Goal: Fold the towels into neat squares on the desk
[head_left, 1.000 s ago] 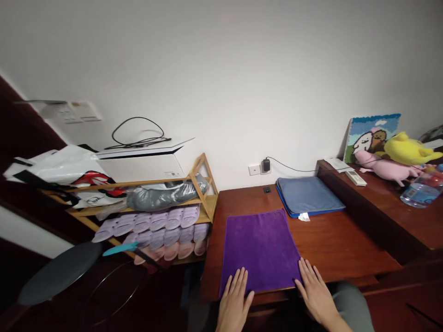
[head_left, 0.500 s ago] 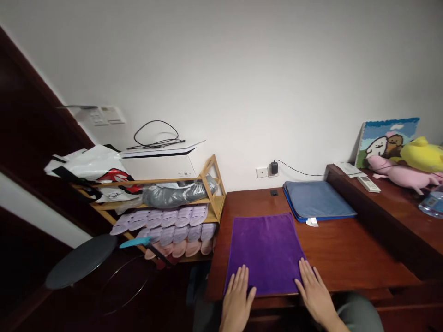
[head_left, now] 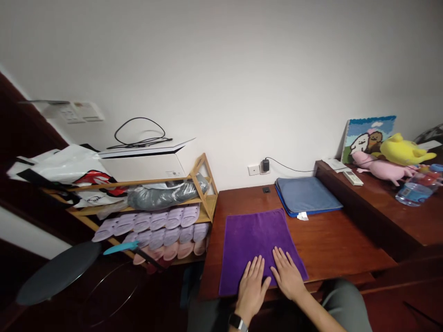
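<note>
Purple cloth (head_left: 256, 233) lies flat on the wooden counter (head_left: 341, 249), near its front edge. Upon it rest the left hand (head_left: 253, 283) and the right hand (head_left: 286, 272), both flat and slightly spread. Blue cloths (head_left: 308, 193) lie stacked behind, to the right.

A wooden rack (head_left: 206, 213) at left, a yellow toy (head_left: 401, 151) and a pink toy (head_left: 380, 170) at right.
Lilac slippers (head_left: 158, 220) stand on the rack, and above them a white box (head_left: 145, 167) carries a black cable (head_left: 152, 141). Both toys lie before a picture (head_left: 363, 131), near a remote control (head_left: 353, 178) and a bottle (head_left: 413, 193).
</note>
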Action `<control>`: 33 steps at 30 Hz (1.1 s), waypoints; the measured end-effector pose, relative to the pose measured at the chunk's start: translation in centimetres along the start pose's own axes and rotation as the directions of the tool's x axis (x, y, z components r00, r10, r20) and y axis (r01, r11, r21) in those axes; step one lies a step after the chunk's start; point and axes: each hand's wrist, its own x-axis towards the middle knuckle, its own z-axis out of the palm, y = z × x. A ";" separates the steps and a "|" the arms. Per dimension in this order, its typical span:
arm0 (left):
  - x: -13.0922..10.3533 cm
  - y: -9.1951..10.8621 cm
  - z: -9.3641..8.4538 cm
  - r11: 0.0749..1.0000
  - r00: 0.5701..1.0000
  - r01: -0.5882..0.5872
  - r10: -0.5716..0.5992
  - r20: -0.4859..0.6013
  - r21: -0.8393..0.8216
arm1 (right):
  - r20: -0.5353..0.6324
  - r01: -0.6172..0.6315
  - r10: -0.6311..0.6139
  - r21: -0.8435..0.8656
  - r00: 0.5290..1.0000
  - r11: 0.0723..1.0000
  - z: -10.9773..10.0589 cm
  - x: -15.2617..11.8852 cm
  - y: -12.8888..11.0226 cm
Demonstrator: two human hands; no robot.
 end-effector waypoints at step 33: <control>1.7 -8.8 1.0 0.919 0.922 0.385 -0.380 -0.078 0.087 | 0.079 -0.250 0.256 -0.079 0.963 0.965 -0.7 3.8 6.7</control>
